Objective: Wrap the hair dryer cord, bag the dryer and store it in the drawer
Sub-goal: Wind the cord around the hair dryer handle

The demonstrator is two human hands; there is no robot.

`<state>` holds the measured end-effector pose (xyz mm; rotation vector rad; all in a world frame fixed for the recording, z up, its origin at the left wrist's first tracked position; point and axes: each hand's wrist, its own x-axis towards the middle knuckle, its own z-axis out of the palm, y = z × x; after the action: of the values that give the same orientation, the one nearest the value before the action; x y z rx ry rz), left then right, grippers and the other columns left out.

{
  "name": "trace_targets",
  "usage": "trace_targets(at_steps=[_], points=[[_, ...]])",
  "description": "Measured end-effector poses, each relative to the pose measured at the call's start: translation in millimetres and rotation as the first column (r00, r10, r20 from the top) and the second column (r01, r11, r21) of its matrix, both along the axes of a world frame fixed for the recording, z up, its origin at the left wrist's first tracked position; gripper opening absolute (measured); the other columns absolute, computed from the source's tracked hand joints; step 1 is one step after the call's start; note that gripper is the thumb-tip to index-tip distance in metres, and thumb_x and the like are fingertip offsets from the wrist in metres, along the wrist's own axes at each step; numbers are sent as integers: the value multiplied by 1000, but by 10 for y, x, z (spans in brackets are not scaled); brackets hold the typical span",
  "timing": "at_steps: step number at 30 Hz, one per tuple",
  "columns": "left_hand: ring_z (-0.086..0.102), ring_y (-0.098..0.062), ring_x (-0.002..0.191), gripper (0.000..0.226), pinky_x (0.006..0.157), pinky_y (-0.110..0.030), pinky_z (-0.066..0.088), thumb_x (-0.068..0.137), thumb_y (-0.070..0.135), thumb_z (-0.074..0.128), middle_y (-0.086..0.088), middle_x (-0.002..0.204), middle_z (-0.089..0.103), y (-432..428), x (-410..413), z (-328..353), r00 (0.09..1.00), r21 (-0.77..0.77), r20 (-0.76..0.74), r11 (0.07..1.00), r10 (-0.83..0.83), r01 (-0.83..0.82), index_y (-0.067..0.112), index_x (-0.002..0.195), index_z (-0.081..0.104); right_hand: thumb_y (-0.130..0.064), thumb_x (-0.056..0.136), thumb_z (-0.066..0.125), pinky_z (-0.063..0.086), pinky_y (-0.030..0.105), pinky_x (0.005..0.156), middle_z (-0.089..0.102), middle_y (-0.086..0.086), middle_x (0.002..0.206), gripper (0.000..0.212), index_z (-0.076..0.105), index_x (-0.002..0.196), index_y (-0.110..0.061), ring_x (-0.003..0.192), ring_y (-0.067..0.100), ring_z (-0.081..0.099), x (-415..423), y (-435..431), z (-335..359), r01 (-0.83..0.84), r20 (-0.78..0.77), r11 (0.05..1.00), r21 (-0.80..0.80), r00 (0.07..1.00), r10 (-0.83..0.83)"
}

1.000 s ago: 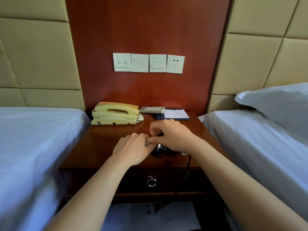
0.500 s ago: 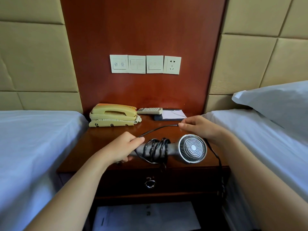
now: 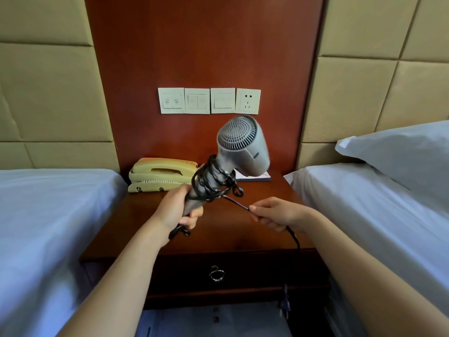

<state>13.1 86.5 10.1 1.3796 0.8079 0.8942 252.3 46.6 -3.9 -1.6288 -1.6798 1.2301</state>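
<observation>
Grey plastic hair dryer (image 3: 243, 144) is held above the dark wooden nightstand (image 3: 230, 234), tilted with its handle down and its round grilled back facing the camera. On the left, the left hand (image 3: 175, 211) curls its fingers round the lower handle, below the windings. The thin black rubber cord (image 3: 213, 181) lies in loose, uneven coils round the upper handle. A taut run of it leads right and nearer to the right hand (image 3: 277, 214), which pinches it between thumb and curled fingers. From there the slack drops past the nightstand's near edge to the dark plug (image 3: 284, 305), which hangs just below the right end of the closed drawer (image 3: 255, 271).

The dryer looks light and rigid but top-heavy at the barrel, so the bare end of the handle seems the sound place to hold it. The cord is limp and springy. I judge the coils will loosen unless they are kept under tension, and the plug end wants tucking in.
</observation>
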Motion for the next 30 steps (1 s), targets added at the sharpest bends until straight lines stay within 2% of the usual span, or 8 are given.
trace_targets(at_steps=[3,6,12,15,22,26,28,30], points=[[21,-12,29,36,49,-28,23,98,20,20,-3,41,38,81,-27,-39,989,-26,-44,990,138,-140,8,71,42,-35,99,40,23,17,39,35,-7,53,36,55,72,-17,39,4,28,-132,-86,101,-107,230,994,9,968,102],[23,-11,28,30,47,-27,22,96,21,25,-6,45,39,136,-53,-89,967,-88,-51,963,251,-255,7,78,44,-32,98,42,35,23,48,46,-7,60,31,63,81,-16,43,-2,47,-308,-205,229,-261,461,965,-2,856,233],[32,-7,26,27,37,-22,25,94,21,30,-9,60,42,164,-31,-127,904,-22,-84,906,419,-422,6,81,48,-28,95,47,43,19,66,52,-15,61,26,70,86,-19,60,0,50,-729,-349,350,-413,660,905,100,708,251],[40,-14,39,28,41,-23,30,93,24,32,-10,63,48,151,-49,-157,850,155,-210,875,483,-458,5,81,50,-35,93,50,50,38,79,58,-9,70,26,64,72,-26,68,11,53,-831,-385,384,-415,686,877,243,713,147],[57,-30,60,51,62,-36,45,98,33,28,-19,67,62,151,-48,-239,739,475,-415,819,531,-321,4,63,49,-39,93,49,44,34,65,67,1,87,22,63,89,-22,82,28,59,-916,-366,450,-356,651,694,625,729,-211],[61,-29,65,70,71,-39,49,97,53,14,-11,67,63,88,5,-241,733,494,-507,850,454,-185,6,76,61,-35,93,51,44,33,60,67,-2,82,22,65,87,-19,78,23,61,-886,-323,450,-281,527,593,754,798,-292],[57,-25,61,84,67,-35,47,91,62,7,-6,62,58,24,51,-219,760,483,-524,869,386,-108,0,87,64,-38,91,54,45,34,60,64,-5,75,23,64,82,-20,74,21,61,-847,-304,448,-219,476,588,778,817,-325],[55,-23,64,80,71,-37,48,90,63,4,-6,64,55,-58,86,-181,782,464,-536,885,319,-43,7,85,60,-45,87,58,44,32,59,60,-6,68,27,61,77,-20,68,18,58,-776,-274,467,-137,447,602,787,799,-403]])
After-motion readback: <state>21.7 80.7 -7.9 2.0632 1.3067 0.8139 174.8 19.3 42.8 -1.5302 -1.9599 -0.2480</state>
